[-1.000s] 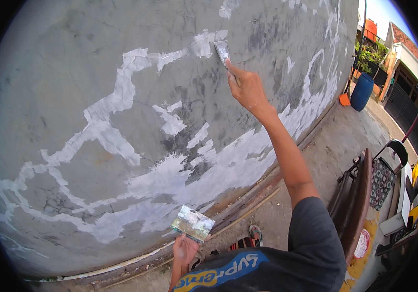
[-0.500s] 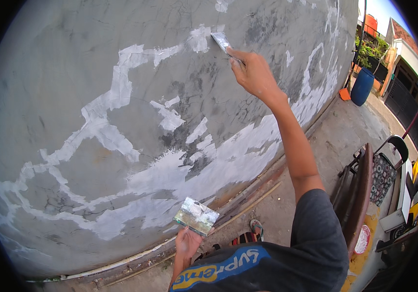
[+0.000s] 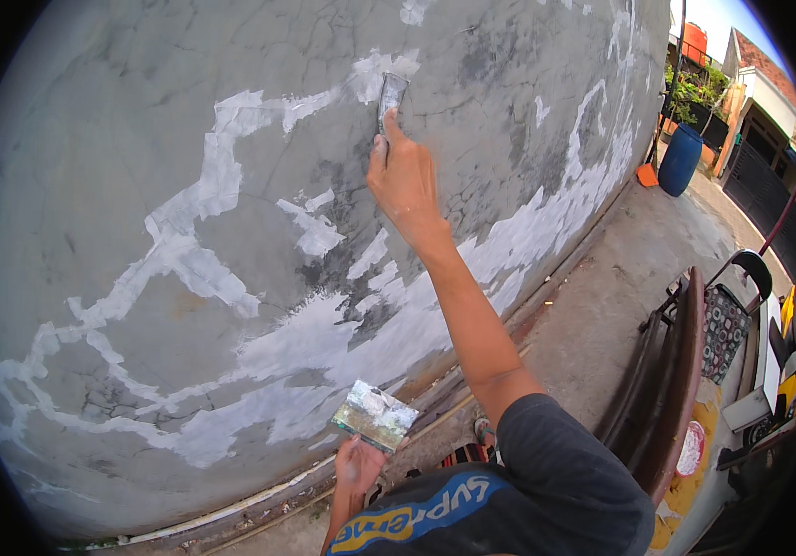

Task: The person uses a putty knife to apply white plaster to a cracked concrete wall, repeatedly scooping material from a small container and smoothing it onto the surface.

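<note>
My right hand (image 3: 406,181) is closed round the handle of a putty knife (image 3: 393,91), index finger stretched along it. The blade rests at the lower edge of a white putty patch (image 3: 375,72) high on the grey cracked wall (image 3: 296,56). Low in front of me, my left hand (image 3: 358,463) grips a small flat rectangular board (image 3: 375,415) from its near edge. White putty and greenish-brown stains cover the board's upper face. Jagged white bands of putty run along cracks to the left and across the lower wall.
A pipe (image 3: 231,510) follows the foot of the wall. To the right stand a brown wooden bench (image 3: 681,371), a patterned chair seat (image 3: 724,334) and a tub with white stuff (image 3: 692,448). Further off are a blue barrel (image 3: 681,159) and potted plants (image 3: 699,93).
My right hand has swung left with the putty knife, whose blade now points more upright. Fresh putty shows where the blade was. My left hand with the board has hardly moved.
</note>
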A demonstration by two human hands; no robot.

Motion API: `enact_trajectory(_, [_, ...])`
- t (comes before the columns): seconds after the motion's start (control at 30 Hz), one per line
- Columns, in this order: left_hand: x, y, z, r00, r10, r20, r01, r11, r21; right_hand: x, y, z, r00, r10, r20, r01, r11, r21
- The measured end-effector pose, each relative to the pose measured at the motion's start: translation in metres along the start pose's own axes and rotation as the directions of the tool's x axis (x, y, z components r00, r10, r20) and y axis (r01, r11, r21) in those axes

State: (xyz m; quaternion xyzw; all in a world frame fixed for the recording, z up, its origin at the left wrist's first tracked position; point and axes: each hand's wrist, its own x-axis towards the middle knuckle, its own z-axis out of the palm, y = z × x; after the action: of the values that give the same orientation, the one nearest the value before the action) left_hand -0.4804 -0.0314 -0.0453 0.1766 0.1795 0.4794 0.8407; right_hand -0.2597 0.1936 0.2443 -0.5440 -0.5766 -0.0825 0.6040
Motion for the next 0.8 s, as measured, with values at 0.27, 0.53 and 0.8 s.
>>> enact_trajectory(0.27, [0.005,0.002,0.005,0.999,-0.041,0.034,0.04,0.999,0.019,0.037,0.015,-0.081,0.99,-0.043,0.137,0.041,0.999,0.014])
enact_trajectory(0.53, [-0.002,0.003,0.005,0.997,-0.032,0.074,0.036,0.998,-0.053,0.048,-0.018,-0.091,0.943,0.138,0.302,-0.119,0.99,-0.081])
enact_trajectory(0.8, [-0.003,0.006,0.007,0.994,-0.048,0.098,0.052,0.998,-0.038,0.061,-0.015,-0.103,0.951,0.14,0.275,-0.151,0.988,0.02])
